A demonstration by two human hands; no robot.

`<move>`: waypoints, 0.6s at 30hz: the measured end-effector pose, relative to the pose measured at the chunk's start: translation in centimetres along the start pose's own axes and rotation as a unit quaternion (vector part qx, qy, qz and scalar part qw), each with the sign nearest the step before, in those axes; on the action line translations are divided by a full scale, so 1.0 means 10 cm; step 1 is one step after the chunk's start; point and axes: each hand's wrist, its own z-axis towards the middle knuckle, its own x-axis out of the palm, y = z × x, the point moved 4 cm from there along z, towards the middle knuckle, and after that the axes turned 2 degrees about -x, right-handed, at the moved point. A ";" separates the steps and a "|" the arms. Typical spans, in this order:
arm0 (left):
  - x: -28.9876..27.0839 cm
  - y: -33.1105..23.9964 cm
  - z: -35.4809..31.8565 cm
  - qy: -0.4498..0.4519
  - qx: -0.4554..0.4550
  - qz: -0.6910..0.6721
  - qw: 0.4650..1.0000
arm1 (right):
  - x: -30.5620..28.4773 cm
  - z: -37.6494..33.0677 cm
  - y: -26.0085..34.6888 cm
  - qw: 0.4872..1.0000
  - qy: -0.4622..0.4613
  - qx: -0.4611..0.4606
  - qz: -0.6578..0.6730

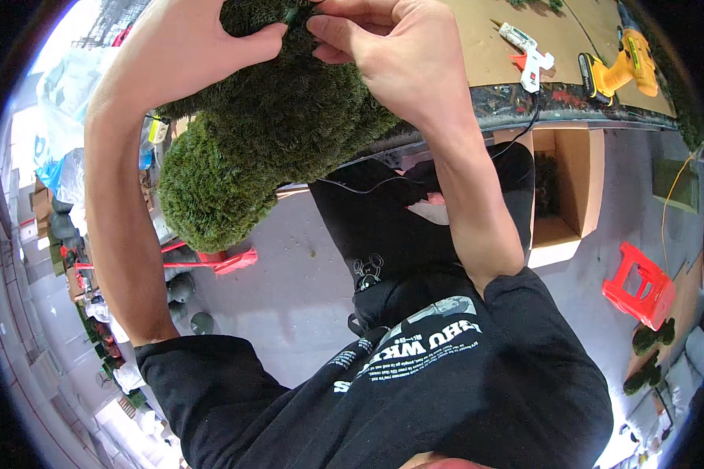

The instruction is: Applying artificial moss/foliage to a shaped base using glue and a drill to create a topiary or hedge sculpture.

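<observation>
A bushy topiary of dark green artificial foliage (289, 117) stands before me at the table's edge, with a rounded, lighter green lobe (217, 184) on its lower left. My left hand (199, 47) wraps the topiary's top left side, its thumb stretched across the foliage; its other fingers are hidden. My right hand (403, 51) comes from the right, thumb and fingers pinched together at the foliage close to the left thumb. What sits between those right fingertips is too small to name.
On the table (477, 66) lie a white glue gun (527, 59) with a black cord and a yellow cordless power tool (626, 66). An open cardboard box (583, 187) is below the table edge. A red plastic stool (640, 288) is at right; wrapped plastic bags (74, 94) are at left.
</observation>
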 end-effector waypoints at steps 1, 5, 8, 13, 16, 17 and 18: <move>0.01 0.00 0.00 0.000 0.000 -0.001 1.000 | 0.01 0.01 0.02 1.000 0.000 0.001 0.000; 0.01 0.01 0.00 -0.003 -0.008 -0.010 1.000 | -0.01 0.02 0.03 0.999 -0.009 0.031 -0.038; 0.01 0.01 -0.01 -0.003 -0.002 -0.005 1.000 | 0.03 0.07 0.05 0.998 -0.010 0.039 -0.045; -0.01 0.02 0.01 0.011 -0.006 -0.027 1.000 | 0.01 0.03 -0.02 1.000 0.006 0.007 -0.012; 0.01 0.14 0.03 0.023 0.013 -0.026 0.999 | 0.02 0.08 -0.04 1.000 -0.013 -0.007 -0.004; 0.07 0.21 0.04 0.014 0.025 -0.016 0.999 | 0.03 0.08 0.03 0.999 -0.028 0.021 -0.031; 0.10 0.27 0.04 0.005 0.036 -0.007 0.999 | 0.03 0.08 0.06 0.996 -0.042 0.048 -0.058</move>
